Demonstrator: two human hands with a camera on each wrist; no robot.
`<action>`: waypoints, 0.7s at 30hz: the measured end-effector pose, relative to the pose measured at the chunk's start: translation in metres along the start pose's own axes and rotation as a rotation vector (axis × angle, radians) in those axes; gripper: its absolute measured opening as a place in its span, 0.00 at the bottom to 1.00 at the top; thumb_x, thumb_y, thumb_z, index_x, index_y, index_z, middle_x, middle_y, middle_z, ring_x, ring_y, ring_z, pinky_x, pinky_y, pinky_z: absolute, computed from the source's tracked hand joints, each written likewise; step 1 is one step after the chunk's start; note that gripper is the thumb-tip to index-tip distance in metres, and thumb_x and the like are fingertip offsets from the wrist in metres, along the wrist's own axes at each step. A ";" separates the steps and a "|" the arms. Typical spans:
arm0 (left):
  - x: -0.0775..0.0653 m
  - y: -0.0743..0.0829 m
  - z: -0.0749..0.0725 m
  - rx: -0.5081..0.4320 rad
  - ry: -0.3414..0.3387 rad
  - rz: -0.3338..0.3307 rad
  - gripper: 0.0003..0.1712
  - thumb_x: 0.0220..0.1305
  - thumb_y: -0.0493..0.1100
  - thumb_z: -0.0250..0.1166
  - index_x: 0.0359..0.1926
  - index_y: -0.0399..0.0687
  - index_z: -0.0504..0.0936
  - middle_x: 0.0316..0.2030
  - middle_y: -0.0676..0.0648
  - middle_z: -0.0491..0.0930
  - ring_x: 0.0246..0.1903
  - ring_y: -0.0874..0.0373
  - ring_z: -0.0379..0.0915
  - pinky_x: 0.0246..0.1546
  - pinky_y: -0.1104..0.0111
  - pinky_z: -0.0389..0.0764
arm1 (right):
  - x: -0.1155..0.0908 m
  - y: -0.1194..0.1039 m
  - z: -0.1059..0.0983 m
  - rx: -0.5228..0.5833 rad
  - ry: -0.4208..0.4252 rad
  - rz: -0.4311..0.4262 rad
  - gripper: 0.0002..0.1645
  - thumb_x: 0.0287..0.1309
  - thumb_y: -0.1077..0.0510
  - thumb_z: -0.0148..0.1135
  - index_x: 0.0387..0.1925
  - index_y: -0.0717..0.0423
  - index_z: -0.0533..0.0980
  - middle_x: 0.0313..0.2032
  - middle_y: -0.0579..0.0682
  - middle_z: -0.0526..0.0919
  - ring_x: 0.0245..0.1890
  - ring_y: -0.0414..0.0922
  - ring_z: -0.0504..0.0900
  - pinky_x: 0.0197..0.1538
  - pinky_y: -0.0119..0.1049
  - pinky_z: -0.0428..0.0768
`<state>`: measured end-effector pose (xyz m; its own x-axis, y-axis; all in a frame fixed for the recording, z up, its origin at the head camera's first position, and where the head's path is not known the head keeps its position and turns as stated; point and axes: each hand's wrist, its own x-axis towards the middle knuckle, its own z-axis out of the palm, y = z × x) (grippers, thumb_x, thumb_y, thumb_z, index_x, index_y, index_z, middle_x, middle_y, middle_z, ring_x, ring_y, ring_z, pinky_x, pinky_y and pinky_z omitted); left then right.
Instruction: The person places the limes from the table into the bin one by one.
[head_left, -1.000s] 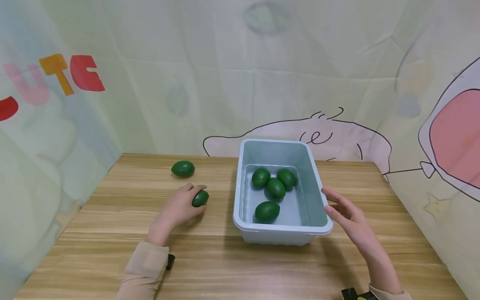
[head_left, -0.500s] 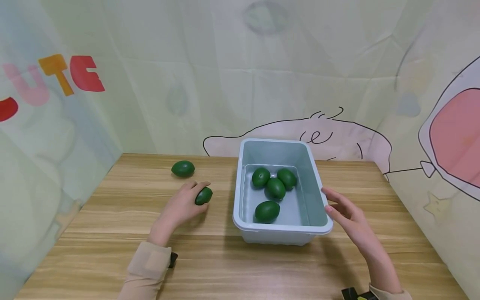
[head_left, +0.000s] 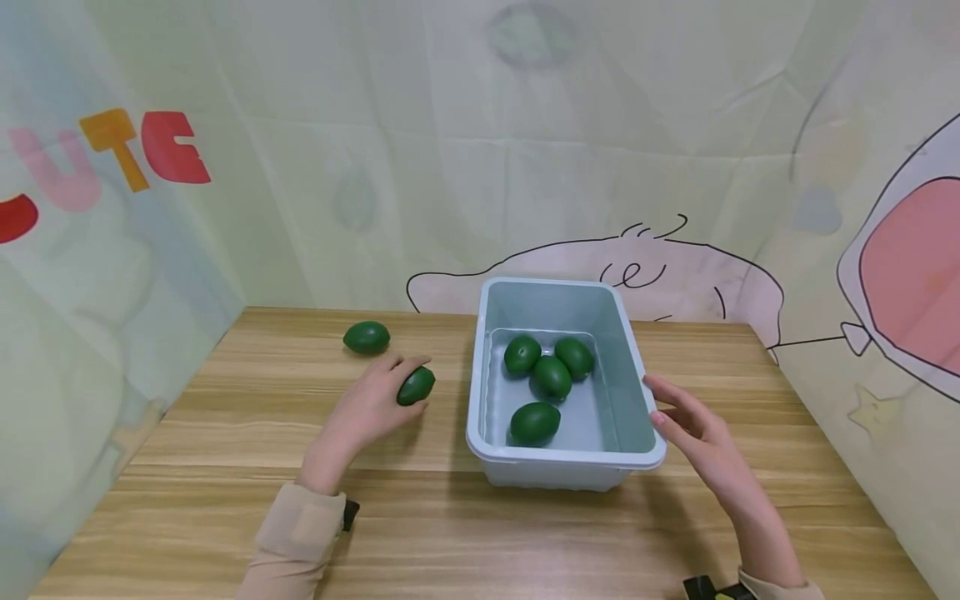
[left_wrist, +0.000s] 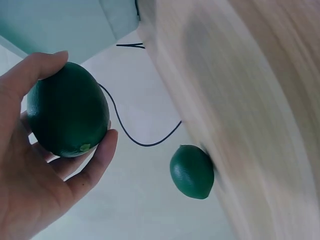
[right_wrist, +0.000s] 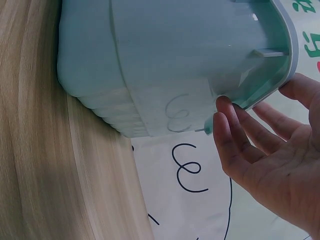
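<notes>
My left hand [head_left: 372, 402] holds a dark green lime [head_left: 416, 386], thumb on one side and fingers curled round the other. In the left wrist view this lime [left_wrist: 68, 111] is off the table, its small stem end showing. A second lime [head_left: 367, 337] lies on the table beyond the left hand. To the right stands a pale blue plastic box [head_left: 566, 457] with several limes on its floor, one of them a lime [head_left: 535, 423] near the front wall. My right hand [head_left: 693, 433] holds the box's right rim, thumb at the edge and fingers beneath the lip.
The wood-grain table [head_left: 420, 542] runs back to a printed cloth backdrop [head_left: 360, 167] with cartoon drawings. Between the left hand and the box's raised left wall [head_left: 476, 367] is a narrow strip of tabletop.
My left hand has moved a little right and away from me with the lime, towards the box. The right hand, the box and the other limes have stayed put.
</notes>
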<state>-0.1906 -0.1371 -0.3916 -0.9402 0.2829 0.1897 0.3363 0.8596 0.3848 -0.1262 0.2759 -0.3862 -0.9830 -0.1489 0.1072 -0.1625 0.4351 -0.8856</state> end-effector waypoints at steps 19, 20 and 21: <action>0.005 0.018 -0.017 0.028 0.045 0.072 0.34 0.55 0.48 0.70 0.64 0.53 0.72 0.54 0.43 0.75 0.54 0.47 0.71 0.51 0.50 0.78 | 0.000 0.001 0.000 -0.006 0.004 -0.009 0.29 0.70 0.52 0.50 0.70 0.51 0.62 0.67 0.56 0.67 0.51 0.25 0.76 0.51 0.22 0.75; 0.005 0.019 -0.018 0.032 0.049 0.077 0.34 0.55 0.48 0.70 0.64 0.53 0.72 0.54 0.44 0.75 0.54 0.47 0.71 0.51 0.50 0.78 | 0.000 0.000 0.000 -0.007 0.005 -0.009 0.29 0.70 0.52 0.50 0.70 0.51 0.62 0.67 0.55 0.67 0.51 0.25 0.76 0.51 0.22 0.74; 0.005 0.020 -0.019 0.035 0.052 0.082 0.34 0.55 0.48 0.70 0.64 0.53 0.72 0.53 0.44 0.75 0.54 0.47 0.71 0.51 0.50 0.78 | 0.000 0.000 0.000 -0.009 0.005 -0.008 0.29 0.70 0.51 0.50 0.70 0.50 0.62 0.67 0.55 0.67 0.51 0.25 0.75 0.51 0.22 0.74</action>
<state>-0.1876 -0.1266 -0.3659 -0.9054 0.3309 0.2661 0.4087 0.8492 0.3345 -0.1260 0.2761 -0.3865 -0.9820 -0.1482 0.1167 -0.1713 0.4417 -0.8806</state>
